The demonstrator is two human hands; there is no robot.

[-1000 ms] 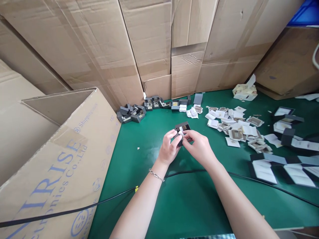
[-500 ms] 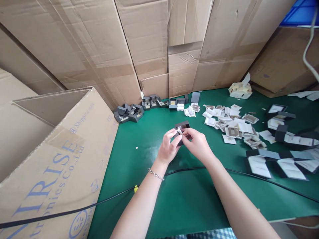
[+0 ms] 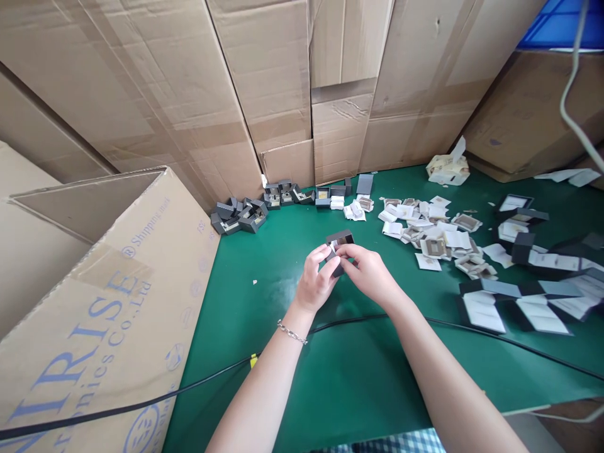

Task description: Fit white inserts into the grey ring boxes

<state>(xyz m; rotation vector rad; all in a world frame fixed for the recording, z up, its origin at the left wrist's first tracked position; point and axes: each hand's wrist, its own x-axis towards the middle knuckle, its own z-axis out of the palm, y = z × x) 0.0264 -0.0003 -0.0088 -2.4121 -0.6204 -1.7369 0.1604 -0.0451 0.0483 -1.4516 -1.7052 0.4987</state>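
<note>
Both my hands meet over the middle of the green table (image 3: 330,365). My left hand (image 3: 317,281), with a chain bracelet on its wrist, grips a small dark grey box (image 3: 340,240) with its lid standing open. My right hand (image 3: 370,272) is closed on the same box from the right, its fingertips pinching a small white piece at the box's opening. What the white piece is I cannot make out.
A large printed cardboard box (image 3: 94,302) fills the left. Cardboard sheets (image 3: 283,82) wall the back. Several small grey boxes (image 3: 243,215) lie at the back, white paper cards (image 3: 434,229) to the right, dark flat packs (image 3: 514,305) far right. A black cable (image 3: 212,377) crosses the table.
The view has drifted a little, so everything sits slightly further left. My hands stay together on the small box, with only small finger movements.
</note>
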